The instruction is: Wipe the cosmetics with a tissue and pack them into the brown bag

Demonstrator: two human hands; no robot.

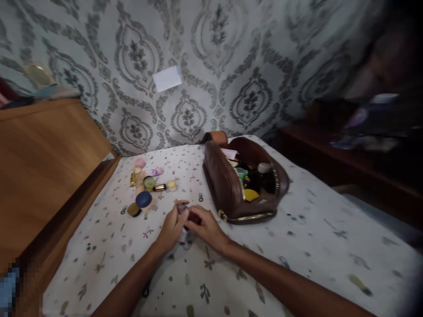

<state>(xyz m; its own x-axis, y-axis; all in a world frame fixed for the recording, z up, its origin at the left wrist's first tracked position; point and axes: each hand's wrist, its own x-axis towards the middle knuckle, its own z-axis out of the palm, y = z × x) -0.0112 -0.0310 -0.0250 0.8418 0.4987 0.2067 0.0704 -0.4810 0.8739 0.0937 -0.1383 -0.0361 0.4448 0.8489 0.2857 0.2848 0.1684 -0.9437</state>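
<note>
My left hand (170,226) is closed around a small dark, purplish item (181,208), too blurred and covered to name. My right hand (209,228) meets it from the other side, thumb and fingers bent against the item. Both hands are over the cloth in front of an unzipped brown leather bag (216,180). Inside the bag a yellow round item (251,195), a green item (242,173) and a bottle with a grey cap (264,168) show. Left of my hands stands a jar with a blue lid (144,200), beside a jar with an olive-gold lid (134,210).
More small cosmetics lie at the left: a black-and-gold tube (160,187), a small cream-yellow jar (172,185) and a pink item (140,163). A patterned white cloth (185,281) covers the surface. Wooden furniture (49,163) borders it on the left; the patterned wall (205,57) rises behind.
</note>
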